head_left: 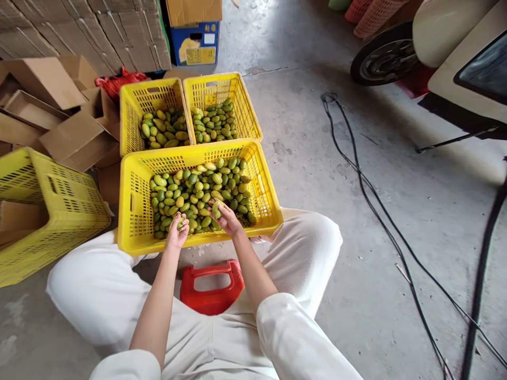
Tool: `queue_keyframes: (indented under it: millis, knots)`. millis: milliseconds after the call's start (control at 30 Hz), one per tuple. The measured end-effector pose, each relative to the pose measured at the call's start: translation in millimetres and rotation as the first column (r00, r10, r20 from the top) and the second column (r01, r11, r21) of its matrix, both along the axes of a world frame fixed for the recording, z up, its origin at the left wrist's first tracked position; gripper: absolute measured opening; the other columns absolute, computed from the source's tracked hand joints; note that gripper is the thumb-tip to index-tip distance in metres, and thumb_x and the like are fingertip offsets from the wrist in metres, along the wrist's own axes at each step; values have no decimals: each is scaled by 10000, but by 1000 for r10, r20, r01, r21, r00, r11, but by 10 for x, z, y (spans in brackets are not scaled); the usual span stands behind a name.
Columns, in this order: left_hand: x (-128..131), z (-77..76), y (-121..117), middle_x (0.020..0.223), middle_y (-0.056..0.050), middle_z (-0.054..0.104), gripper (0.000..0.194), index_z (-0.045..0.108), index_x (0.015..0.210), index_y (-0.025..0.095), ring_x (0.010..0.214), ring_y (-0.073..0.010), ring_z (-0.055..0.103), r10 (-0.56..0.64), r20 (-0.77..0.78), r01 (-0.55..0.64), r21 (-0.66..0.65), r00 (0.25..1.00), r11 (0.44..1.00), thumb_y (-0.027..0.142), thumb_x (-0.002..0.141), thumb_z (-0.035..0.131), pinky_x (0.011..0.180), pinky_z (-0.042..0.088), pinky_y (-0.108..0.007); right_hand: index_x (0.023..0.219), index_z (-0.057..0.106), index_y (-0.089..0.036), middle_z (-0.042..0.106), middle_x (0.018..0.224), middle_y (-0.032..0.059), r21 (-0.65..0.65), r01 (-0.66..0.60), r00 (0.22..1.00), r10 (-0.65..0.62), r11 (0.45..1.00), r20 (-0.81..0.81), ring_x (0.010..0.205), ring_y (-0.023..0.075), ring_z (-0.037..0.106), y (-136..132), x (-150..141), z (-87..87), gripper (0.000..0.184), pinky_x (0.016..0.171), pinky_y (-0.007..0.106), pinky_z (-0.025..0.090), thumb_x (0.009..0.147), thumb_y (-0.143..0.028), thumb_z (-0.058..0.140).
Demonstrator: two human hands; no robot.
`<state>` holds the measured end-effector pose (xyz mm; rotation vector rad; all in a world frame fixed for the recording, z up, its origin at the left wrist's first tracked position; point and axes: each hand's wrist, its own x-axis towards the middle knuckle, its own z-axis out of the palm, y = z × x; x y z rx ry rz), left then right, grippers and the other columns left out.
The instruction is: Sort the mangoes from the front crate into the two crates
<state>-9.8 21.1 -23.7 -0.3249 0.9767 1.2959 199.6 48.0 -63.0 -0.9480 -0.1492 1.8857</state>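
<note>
A large yellow crate [200,240] of small oval green and yellowish fruits [194,192] stands in front of me between my knees. Over its near side, my left hand [177,232] has its fingers closed around a green fruit, which they partly hide. To its right, my right hand [228,219] grips another green oval fruit [216,210] between thumb and fingers. Both hands are just above the heap. Behind this crate are two more yellow crates, one at the left [130,113] and one at the right [251,113], each partly filled with the same fruits.
A red plastic stool [212,301] is beneath me. Yellow crate [75,195] and cardboard boxes [75,134] crowd the left, below stacked cartons [87,31]. A blue box [196,45] stands behind. Black cables [366,182] cross the floor near a parked scooter [467,68] on the right.
</note>
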Motion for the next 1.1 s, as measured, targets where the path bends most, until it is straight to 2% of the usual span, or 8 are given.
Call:
queue_keyframes:
  millis: [167, 267, 367, 600, 767, 833, 1000, 1100]
  knots:
    - [40, 11, -27, 924, -78, 713, 261, 712, 1030, 168, 786, -142, 687, -2, -14, 2, 22, 1000, 1000, 265, 1113, 484, 603, 575, -203, 1033, 711, -245, 727, 873, -37, -6, -51, 998, 51, 999, -45, 630, 87, 577, -14, 16, 15, 332, 465, 176, 424, 794, -358, 912]
    - [41, 0, -55, 1050, -124, 771, 307, 732, 1224, 148, 994, -217, 759, -57, -12, 57, 16, 998, 998, 195, 1077, 467, 838, 665, -333, 1097, 713, -235, 754, 901, -5, -20, -101, 993, 100, 995, -60, 624, 101, 618, 4, 26, 35, 281, 466, 177, 465, 910, -427, 798]
    - [35, -61, -73, 1125, -123, 787, 335, 720, 1301, 144, 1031, -211, 761, -151, -46, 153, 35, 987, 988, 93, 1007, 567, 929, 652, -349, 1184, 713, -238, 813, 996, 31, -37, -89, 993, 86, 995, -80, 664, 134, 679, 29, 39, 31, 255, 512, 203, 548, 973, -361, 641]
    - [-40, -253, -93, 854, 1, 655, 259, 718, 1012, 178, 755, -108, 643, -239, -80, 248, 130, 968, 960, 80, 812, 851, 705, 572, -215, 1121, 702, -270, 826, 1021, 25, -28, 49, 994, -52, 998, -101, 799, 199, 767, 24, 55, -17, 276, 697, 315, 682, 846, -272, 720]
    - [-49, -264, -103, 1040, -14, 730, 321, 636, 882, 200, 1050, -183, 734, -218, -121, 235, 144, 968, 961, 41, 741, 877, 960, 612, -336, 1143, 729, -229, 770, 891, 9, -59, -63, 998, 61, 996, -24, 712, 154, 718, 1, 41, -6, 314, 635, 260, 628, 856, -343, 783]
    - [-33, -248, -94, 1063, -18, 744, 349, 645, 896, 201, 1012, -176, 738, -230, -141, 249, 130, 963, 960, 7, 719, 874, 908, 614, -315, 1083, 722, -225, 722, 844, -22, -49, -69, 998, 69, 996, 1, 669, 128, 675, -7, 36, -11, 304, 578, 231, 573, 822, -348, 820]
    - [-9, -169, -52, 800, 9, 633, 200, 654, 873, 202, 637, -87, 572, -194, -137, 210, 114, 971, 971, 116, 844, 833, 522, 432, -170, 952, 645, -241, 727, 936, -34, -27, -43, 999, 44, 999, 27, 718, 126, 689, -9, 9, -38, 397, 602, 234, 567, 678, -262, 931]
    - [-2, -92, -51, 822, -36, 644, 129, 665, 865, 187, 679, -123, 607, -160, -116, 173, 112, 980, 979, 264, 965, 694, 547, 499, -203, 953, 645, -243, 756, 974, -11, -14, -41, 999, 42, 999, 26, 737, 140, 693, -4, -8, -44, 402, 600, 244, 567, 688, -298, 943]
